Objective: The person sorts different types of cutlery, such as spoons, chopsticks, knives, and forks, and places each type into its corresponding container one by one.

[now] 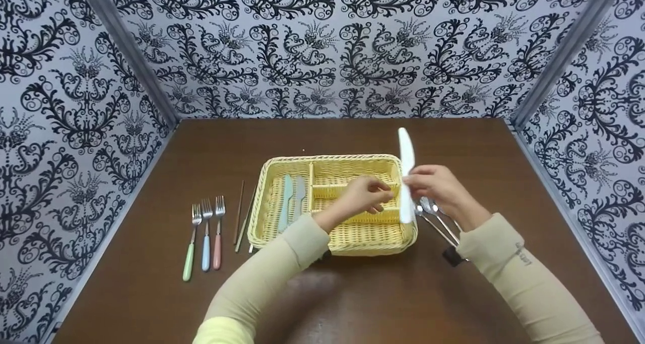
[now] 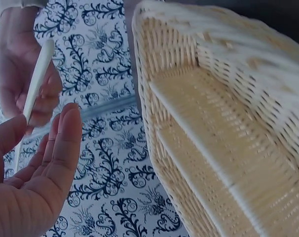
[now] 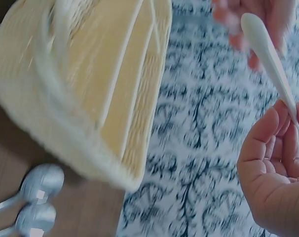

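Observation:
My right hand [image 1: 437,187] pinches a white table knife [image 1: 407,152] between thumb and fingers, holding it nearly upright over the right rim of a yellow wicker basket [image 1: 327,158]. My left hand [image 1: 364,197] hovers over the basket's middle compartments, its fingers loosely bent and apart from the knife in the head view. In the left wrist view the left palm [image 2: 36,197] faces the knife with thumb and fingers spread. Two knives, one pale green [image 1: 286,200] and one grey [image 1: 300,193], lie side by side in the basket's left compartment.
Left of the basket lie three forks with green [image 1: 188,261], blue [image 1: 206,253] and pink [image 1: 217,251] handles. Thin chopsticks [image 1: 239,213] are between them and the basket. Several metal spoons [image 1: 437,220] lie to its right, partly under my right arm. Patterned walls [image 1: 302,57] enclose the brown table [image 1: 221,142].

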Demonstrator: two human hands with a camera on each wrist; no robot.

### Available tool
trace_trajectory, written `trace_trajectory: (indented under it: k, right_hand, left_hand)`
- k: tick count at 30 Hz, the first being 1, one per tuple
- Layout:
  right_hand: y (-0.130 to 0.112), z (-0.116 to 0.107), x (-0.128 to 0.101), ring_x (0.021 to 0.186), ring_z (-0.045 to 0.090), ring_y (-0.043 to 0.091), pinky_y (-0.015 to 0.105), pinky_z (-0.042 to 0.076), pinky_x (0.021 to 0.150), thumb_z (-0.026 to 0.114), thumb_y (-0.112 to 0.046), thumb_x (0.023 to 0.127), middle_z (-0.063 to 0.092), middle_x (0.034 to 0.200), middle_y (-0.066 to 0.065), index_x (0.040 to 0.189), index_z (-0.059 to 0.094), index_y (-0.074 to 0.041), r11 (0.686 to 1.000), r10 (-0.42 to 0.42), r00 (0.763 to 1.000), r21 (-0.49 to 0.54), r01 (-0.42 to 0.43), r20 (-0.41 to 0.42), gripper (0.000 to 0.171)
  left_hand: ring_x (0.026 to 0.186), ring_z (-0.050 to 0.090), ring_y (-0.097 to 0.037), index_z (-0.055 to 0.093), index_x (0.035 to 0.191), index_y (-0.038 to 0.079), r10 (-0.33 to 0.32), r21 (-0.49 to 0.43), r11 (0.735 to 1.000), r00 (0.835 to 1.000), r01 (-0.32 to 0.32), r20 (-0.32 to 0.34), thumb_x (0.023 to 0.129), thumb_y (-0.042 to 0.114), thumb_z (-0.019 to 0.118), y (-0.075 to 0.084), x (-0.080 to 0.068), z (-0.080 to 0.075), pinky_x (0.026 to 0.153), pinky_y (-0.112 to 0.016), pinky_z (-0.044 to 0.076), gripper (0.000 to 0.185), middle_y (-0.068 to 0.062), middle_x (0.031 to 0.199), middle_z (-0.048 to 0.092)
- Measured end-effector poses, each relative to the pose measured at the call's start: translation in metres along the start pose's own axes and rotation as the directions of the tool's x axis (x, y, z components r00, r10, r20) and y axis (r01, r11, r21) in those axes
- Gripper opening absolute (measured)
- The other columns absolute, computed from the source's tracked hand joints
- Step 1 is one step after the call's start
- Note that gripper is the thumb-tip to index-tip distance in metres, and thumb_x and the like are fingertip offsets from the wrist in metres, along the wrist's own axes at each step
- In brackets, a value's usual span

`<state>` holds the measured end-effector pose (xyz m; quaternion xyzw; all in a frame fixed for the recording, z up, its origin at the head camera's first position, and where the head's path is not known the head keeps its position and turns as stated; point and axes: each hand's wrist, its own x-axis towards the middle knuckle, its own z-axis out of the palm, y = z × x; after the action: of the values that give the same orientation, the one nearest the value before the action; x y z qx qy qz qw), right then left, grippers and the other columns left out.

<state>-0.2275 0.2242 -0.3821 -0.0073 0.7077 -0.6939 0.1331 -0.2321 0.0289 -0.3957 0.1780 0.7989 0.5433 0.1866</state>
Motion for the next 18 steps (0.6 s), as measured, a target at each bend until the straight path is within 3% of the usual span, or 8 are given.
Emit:
trace_trajectory:
  k: [4, 11, 18]
  right_hand:
    - [0.000, 0.016, 0.001, 0.063, 0.060, 0.011, 0.024, 0.051, 0.064, 0.064, -0.003, 0.081, 0.063, 0.070, 0.000, 0.079, 0.062, -0.004, 0.999, -0.022, 0.999, 0.032, 0.021, 0.038, 0.003]
    - [0.000, 0.028, 0.003, 0.067, 0.058, 0.011, 0.023, 0.050, 0.065, 0.061, -0.002, 0.083, 0.061, 0.073, -0.001, 0.074, 0.062, -0.010, 0.999, -0.027, 0.999, -0.020, 0.028, 0.016, 0.011]
    - [0.001, 0.032, 0.005, 0.069, 0.058, 0.011, 0.024, 0.050, 0.066, 0.062, -0.003, 0.083, 0.061, 0.074, -0.001, 0.075, 0.064, -0.010, 1.000, -0.023, 1.000, -0.011, 0.022, -0.006, 0.010]
  left_hand:
    - [0.069, 0.066, -0.023, 0.063, 0.102, -0.001, -0.011, -0.040, 0.999, 1.000, 0.011, -0.004, 0.085, 0.020, 0.064, 0.001, -0.002, 0.005, 0.064, -0.034, 0.055, 0.027, -0.014, 0.093, 0.068]
    - [0.071, 0.066, -0.029, 0.064, 0.094, -0.003, -0.011, -0.056, 0.998, 1.000, 0.010, -0.011, 0.085, 0.016, 0.064, 0.001, -0.004, 0.005, 0.057, -0.026, 0.054, 0.021, -0.011, 0.082, 0.066]
    - [0.056, 0.057, -0.012, 0.064, 0.088, -0.004, -0.020, -0.075, 0.997, 0.999, 0.017, -0.044, 0.084, 0.013, 0.064, -0.001, -0.002, 0.005, 0.062, -0.033, 0.055, 0.017, -0.007, 0.075, 0.063]
